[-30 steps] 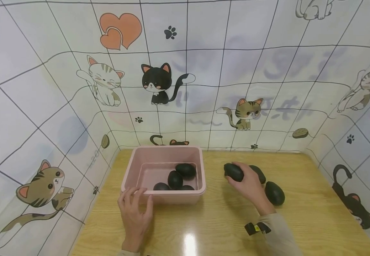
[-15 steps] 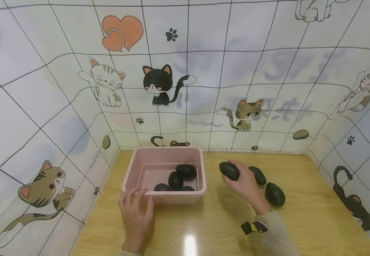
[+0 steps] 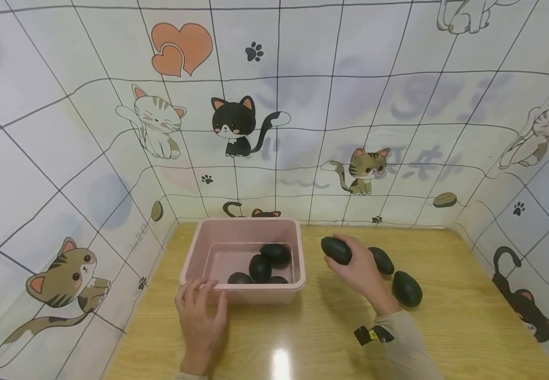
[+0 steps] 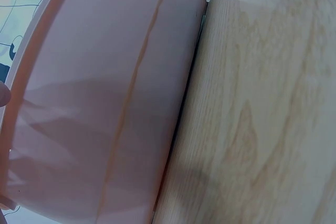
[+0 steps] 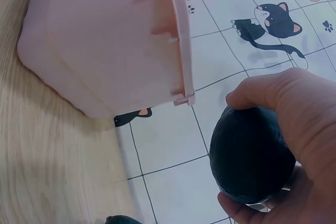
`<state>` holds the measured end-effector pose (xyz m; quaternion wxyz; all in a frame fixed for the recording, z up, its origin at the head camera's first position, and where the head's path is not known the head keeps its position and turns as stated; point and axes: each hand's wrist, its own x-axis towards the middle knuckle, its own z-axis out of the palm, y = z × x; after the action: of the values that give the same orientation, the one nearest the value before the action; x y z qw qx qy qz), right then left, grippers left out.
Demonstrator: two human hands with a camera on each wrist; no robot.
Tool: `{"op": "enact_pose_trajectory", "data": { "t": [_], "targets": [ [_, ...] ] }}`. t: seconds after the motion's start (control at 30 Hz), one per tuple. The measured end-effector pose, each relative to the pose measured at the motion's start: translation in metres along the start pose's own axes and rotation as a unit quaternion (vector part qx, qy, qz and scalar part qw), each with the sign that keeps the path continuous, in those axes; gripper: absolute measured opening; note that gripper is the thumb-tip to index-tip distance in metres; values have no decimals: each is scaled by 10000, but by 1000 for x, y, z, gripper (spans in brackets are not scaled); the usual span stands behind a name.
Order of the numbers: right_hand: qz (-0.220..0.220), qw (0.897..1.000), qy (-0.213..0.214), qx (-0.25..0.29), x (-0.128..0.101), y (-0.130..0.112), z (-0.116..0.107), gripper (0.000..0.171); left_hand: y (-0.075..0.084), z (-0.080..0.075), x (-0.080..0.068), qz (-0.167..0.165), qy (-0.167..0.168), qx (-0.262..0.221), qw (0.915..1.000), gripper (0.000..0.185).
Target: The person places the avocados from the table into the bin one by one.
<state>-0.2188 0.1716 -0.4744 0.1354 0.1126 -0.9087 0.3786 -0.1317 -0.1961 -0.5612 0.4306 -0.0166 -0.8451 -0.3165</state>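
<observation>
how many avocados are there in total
7: four in the pink bin, one avocado held in the right hand, two on the table behind that hand. More may be hidden in the bin.

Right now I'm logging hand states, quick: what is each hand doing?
Left hand: open, fingers resting on the pink bin rim.
Right hand: closed in a grip on a dark avocado.

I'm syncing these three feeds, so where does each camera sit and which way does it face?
Head: high, looking forward and down at the pink bin, both hands and forearms.
Left wrist: low beside the bin's wall, one fingertip at the frame's edge.
Right wrist: under the right hand gripping a dark avocado.
All three share the bin.
</observation>
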Motion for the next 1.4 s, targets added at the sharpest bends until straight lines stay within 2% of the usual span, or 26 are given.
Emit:
{"op": "enact_pose_trajectory", "data": {
  "t": [0.2, 0.4, 0.57, 0.77, 1.03, 1.4],
  "targets": [
    [-72, 9999, -58, 100, 7, -8, 4, 63, 0, -3, -1, -126, -92, 33, 9999, 31],
    [-300, 9995, -54, 111, 17, -22, 4, 62, 0, -1, -1, -20, -22, 15, 10000, 31],
    [-355, 9990, -269, 13, 23, -31, 8, 61, 0, 0, -1, 51, 84, 16, 10000, 30],
    [-509, 9972, -544, -117, 27, -44, 14, 62, 0, -3, -1, -79, -86, 34, 9999, 31],
    [-777, 9942, -748, 19, 29, -57, 24, 62, -2, 0, 0, 27, -24, 43, 10000, 30],
    [-956, 9894, -1096, 11, 28, -70, 38, 61, 1, -1, 0, -101, -69, 64, 9999, 30]
  ]
}}
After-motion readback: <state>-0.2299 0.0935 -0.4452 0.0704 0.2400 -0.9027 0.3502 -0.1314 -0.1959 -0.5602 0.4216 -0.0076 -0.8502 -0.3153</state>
